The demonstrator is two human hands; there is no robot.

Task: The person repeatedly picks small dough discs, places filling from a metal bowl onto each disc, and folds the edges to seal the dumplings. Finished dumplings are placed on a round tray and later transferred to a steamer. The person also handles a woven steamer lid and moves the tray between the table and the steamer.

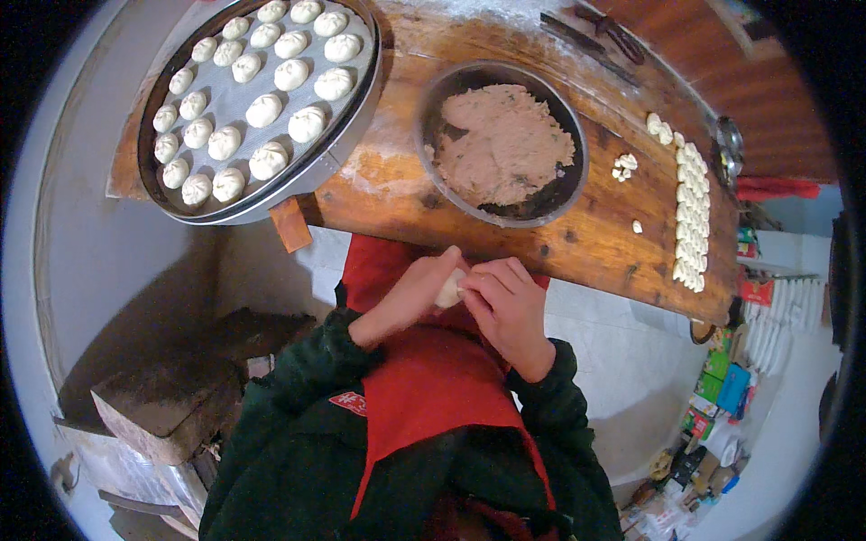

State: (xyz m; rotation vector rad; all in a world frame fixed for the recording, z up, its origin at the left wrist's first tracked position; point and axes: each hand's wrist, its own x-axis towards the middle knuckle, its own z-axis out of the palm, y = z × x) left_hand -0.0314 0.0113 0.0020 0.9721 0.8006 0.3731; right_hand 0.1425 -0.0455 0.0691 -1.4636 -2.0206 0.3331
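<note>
Cupped in my left hand (423, 280) is a stuffed dough bun (449, 289), held in front of the red apron near the table edge. My right hand (507, 297) pinches the bun's dough edge between thumb and fingertips. Part of the bun is hidden by the fingers. Just beyond my hands, a round metal bowl (577, 182) holds pinkish minced filling (504, 145) flecked with green. To the upper left, pleated buns (264, 110) sit spaced apart on a lined round steamer tray (369, 101).
On the wooden table (379, 209), rows of small dough pieces (691, 216) lie at the right, with a small cluster (624, 167) and a single dough piece (637, 227) nearer the bowl. Dark flat tools (588, 47) lie at the back. Boxes and packages (717, 385) crowd the floor at right.
</note>
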